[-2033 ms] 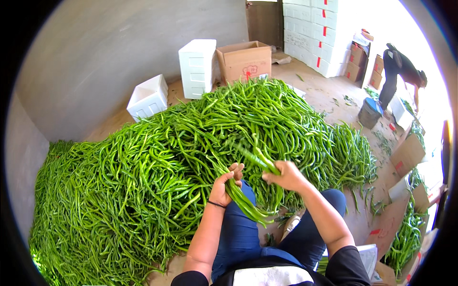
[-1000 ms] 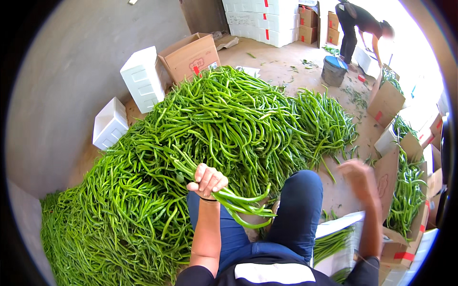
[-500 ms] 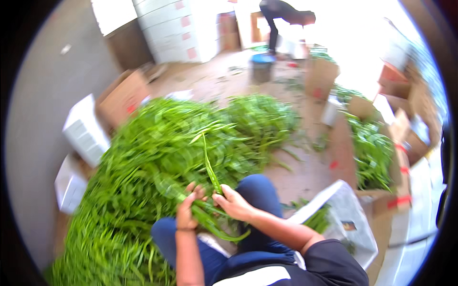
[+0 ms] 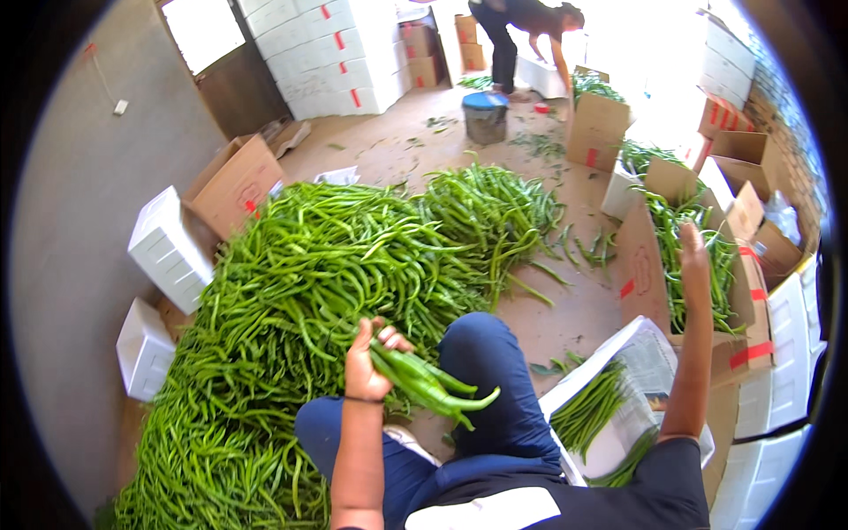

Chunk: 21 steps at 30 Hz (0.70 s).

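My left hand (image 4: 371,360) is closed around a small bunch of long green chili peppers (image 4: 424,382), their tips pointing right over my knee. Beside and beyond it spreads a large heap of green chili peppers (image 4: 344,256). My right hand (image 4: 695,256) is raised at the end of an outstretched arm, in front of a cardboard box (image 4: 643,265) of loose peppers. It is seen edge-on, fingers seemingly stretched, with no pepper visible in it. By my right knee, a white foam box (image 4: 565,395) lined with newspaper holds peppers laid in neat rows.
White foam boxes (image 4: 168,247) and an open cardboard carton (image 4: 237,184) stand left of the heap. A dark bucket with a blue top (image 4: 486,117) is on the floor ahead. Another person (image 4: 521,35) bends over boxes at the back. Foam boxes (image 4: 782,353) line the right side.
My right hand has swung from beside the left hand out to the right, and the single pepper it held is no longer seen in it. The left hand keeps its bunch.
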{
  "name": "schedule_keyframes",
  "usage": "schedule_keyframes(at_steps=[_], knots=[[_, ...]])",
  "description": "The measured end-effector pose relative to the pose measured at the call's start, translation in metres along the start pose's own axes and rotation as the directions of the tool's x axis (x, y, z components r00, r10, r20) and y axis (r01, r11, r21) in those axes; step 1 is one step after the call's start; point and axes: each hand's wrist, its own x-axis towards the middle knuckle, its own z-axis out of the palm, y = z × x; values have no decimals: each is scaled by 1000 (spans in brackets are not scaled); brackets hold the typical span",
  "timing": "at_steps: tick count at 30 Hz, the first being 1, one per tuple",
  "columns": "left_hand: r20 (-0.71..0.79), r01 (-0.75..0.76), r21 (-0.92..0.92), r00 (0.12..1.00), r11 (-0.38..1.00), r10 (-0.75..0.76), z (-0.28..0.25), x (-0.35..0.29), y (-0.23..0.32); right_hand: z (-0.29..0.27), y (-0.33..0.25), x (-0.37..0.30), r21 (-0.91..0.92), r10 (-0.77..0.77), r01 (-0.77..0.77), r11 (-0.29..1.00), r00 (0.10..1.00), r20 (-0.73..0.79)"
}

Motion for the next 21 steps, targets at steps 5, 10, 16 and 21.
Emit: schedule_keyframes(at_steps=[5, 10, 16, 21], knots=[[112, -42, 35, 993, 999, 38, 29, 4, -22, 155, -127, -171, 110, -386, 526, 844, 451, 805], [180, -267, 153, 954, 951, 239, 52, 7, -43, 211, -118, -216, 62, -280, 430, 901, 466, 840], [-3, -284, 148, 958, 947, 287, 54, 10, -56, 181, -98, -233, -105, -249, 551, 828, 530, 811], [40, -161, -140, 985, 977, 168, 0, 23, -17, 91, -55, -242, -225, -50, 447, 866, 524, 850]])
